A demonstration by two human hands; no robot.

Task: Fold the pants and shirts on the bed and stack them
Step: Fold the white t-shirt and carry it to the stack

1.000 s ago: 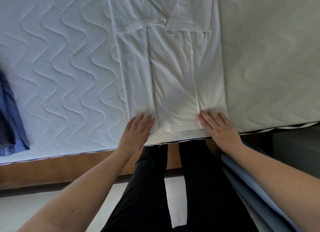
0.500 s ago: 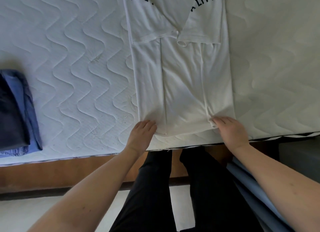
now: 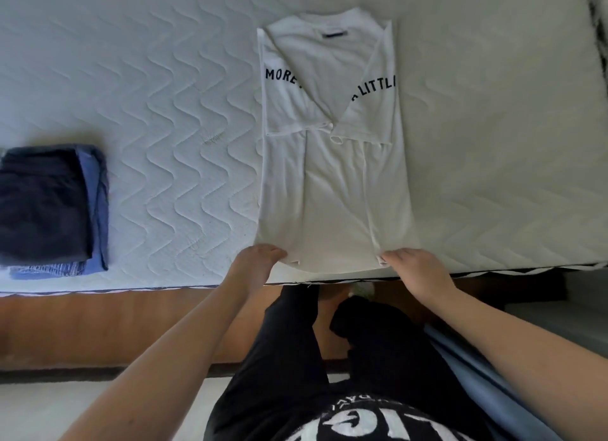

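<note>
White shirt [image 3: 332, 184] lies on quilted mattress [image 3: 158, 105], both hands [image 3: 260, 259] [image 3: 418, 266] pinching its hem.

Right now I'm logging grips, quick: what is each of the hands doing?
Left hand: pinches the white T-shirt at its hem's left corner.
Right hand: pinches the hem's right corner.

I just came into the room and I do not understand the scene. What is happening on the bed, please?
A person is folding a white T-shirt on the mattress. Its sides and sleeves are already folded inward, so it lies as a long strip. The left hand and the right hand each pinch a bottom corner near the bed's edge. The lengthwise fold is not yet done. A stack of folded dark and blue clothes lies apart, to the left.
</note>
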